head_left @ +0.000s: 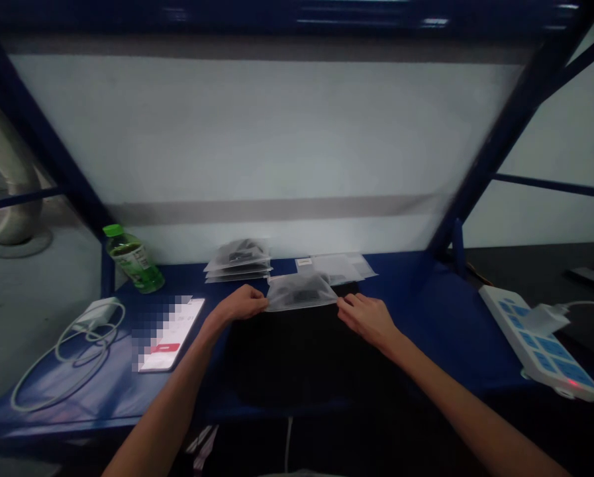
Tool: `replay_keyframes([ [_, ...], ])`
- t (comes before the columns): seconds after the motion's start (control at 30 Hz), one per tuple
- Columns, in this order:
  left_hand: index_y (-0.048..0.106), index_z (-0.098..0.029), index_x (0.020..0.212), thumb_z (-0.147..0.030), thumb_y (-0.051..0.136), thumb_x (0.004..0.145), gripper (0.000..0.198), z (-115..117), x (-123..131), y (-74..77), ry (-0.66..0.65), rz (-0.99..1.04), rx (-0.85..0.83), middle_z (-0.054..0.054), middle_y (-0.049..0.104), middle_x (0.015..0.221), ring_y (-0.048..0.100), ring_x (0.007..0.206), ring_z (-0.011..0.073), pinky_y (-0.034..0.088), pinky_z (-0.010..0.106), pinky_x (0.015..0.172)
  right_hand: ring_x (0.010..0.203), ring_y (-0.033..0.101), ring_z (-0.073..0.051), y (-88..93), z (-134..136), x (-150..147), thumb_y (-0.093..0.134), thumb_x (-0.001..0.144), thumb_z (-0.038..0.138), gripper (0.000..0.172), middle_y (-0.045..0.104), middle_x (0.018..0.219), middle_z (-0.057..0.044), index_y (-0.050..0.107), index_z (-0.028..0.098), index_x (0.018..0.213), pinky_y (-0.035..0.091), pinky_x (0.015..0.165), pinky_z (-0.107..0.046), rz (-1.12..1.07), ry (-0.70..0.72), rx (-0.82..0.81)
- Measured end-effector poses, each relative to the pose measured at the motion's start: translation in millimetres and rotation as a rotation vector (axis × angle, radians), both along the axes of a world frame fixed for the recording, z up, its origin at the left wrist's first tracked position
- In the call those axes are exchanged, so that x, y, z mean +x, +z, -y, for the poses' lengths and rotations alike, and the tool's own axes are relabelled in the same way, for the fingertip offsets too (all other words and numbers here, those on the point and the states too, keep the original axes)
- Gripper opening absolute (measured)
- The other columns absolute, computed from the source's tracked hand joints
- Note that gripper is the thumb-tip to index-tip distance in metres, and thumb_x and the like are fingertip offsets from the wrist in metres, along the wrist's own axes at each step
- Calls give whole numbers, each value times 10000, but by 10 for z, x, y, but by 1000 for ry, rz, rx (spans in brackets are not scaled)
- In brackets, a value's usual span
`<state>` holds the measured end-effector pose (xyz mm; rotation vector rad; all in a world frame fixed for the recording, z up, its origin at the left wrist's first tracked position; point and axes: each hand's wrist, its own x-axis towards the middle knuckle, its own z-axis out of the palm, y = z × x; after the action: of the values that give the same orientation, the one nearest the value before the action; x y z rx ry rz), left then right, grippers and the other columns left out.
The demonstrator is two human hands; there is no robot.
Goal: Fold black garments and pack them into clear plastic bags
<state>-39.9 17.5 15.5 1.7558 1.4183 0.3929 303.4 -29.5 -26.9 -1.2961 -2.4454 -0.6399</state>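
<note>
Hands (242,305) hold frosted bag (301,293) (phone (170,334) left).

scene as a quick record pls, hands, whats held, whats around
left hand: left hand pinches the left edge of a frosted plastic bag with dark contents
right hand: right hand pinches the bag's right edge
below bag: black pad
behind: stack of bags, flat bags
surface: blue shelf
left side: green-capped bottle, phone, white charger with cable
right side: white power strip

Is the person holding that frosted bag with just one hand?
No, the left hand and right hand grip opposite ends of the frosted bag.
</note>
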Motion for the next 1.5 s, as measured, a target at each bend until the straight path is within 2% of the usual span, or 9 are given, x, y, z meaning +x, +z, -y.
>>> replay_keyframes([
  [0.17,659,-165,1016,-440,641,758,377,124,124,64,-36,-184,420,101,677,939,633,823,251,484,335,699,761,621,-151,10,96,-23,514,948,187,161,694,906,-42,642,195,1046,330,556,-261,-20,44,-49],
  [0.23,533,-187,1311,-398,609,806,552,217,321,70,-141,-233,668,143,575,1312,549,1183,304,450,404,960,773,628,-149,36,128,-39,508,945,175,156,690,918,-42,630,196,1039,350,559,-251,-43,73,-77],
  [0.33,337,-233,1499,-281,593,806,741,307,673,-14,-236,-401,753,119,271,1592,247,1451,364,271,497,1143,793,640,-163,64,174,-63,484,951,173,164,690,947,-61,618,194,1043,403,583,-250,-100,122,-117],
  [0.57,266,-289,1541,-166,492,868,721,209,912,-312,-232,-546,718,85,245,1613,269,1443,370,292,535,1125,890,696,-201,-15,316,-133,414,1002,264,281,727,1051,-76,624,220,1183,545,740,-315,-349,56,-208],
  [0.73,267,-306,1538,-97,452,849,743,185,837,-280,-225,-521,699,65,252,1612,290,1443,338,324,498,1123,1222,587,-280,-140,404,-152,463,983,416,553,606,1351,-144,397,183,1480,526,967,-448,-449,-37,-285],
  [0.87,264,-294,1538,-63,426,838,755,99,873,-205,-195,-481,741,52,240,1617,260,1459,316,310,472,1145,1362,453,-295,-192,390,-136,463,975,471,527,539,1430,-152,530,161,1395,415,1102,-495,-391,-23,-343],
  [1.17,229,-304,1554,-53,417,857,764,-490,1050,-235,-26,-485,739,74,228,1615,276,1439,329,304,487,1143,1373,441,-287,-218,327,-97,470,971,468,512,522,1447,-142,558,170,1377,398,1115,-514,-398,-7,-376],
  [1.33,356,-331,1501,-142,489,861,681,-621,967,-355,21,-529,670,87,278,1587,294,1418,383,358,530,1085,1367,449,-289,-190,316,-88,472,974,454,485,522,1450,-124,559,203,1380,405,1105,-525,-396,11,-380],
  [1.5,357,-322,1501,-479,523,893,649,-652,780,-365,29,-544,615,100,238,1606,249,1427,440,324,570,1085,1405,392,-282,-146,287,-87,435,986,481,531,486,1480,-132,541,158,1394,370,1136,-501,-343,21,-420],
])
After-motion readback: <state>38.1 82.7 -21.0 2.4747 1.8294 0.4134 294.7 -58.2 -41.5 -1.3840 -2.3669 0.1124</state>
